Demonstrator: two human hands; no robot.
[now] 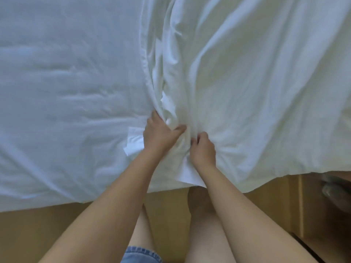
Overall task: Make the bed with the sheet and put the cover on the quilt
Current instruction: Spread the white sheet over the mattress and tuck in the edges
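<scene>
A white sheet [62, 76] lies spread flat over the left part of the bed. A creased white cover [256, 82] drapes over the right part and hangs off the near edge. Its folds gather into a bunch near the bed's front edge. My left hand [159, 133] grips that bunch from the left, thumb pressed into the cloth. My right hand [203, 149] pinches the same bunched cloth just to the right, fingers curled into it. The two hands are almost touching. Whether the quilt lies under the cover I cannot tell.
A wooden floor [47, 234] runs along the bed's near edge. My bare legs [205, 234] and denim shorts [140, 255] stand close to the bed. At the right edge a blurred grey object [336, 190] lies on the floor beside a dark strip.
</scene>
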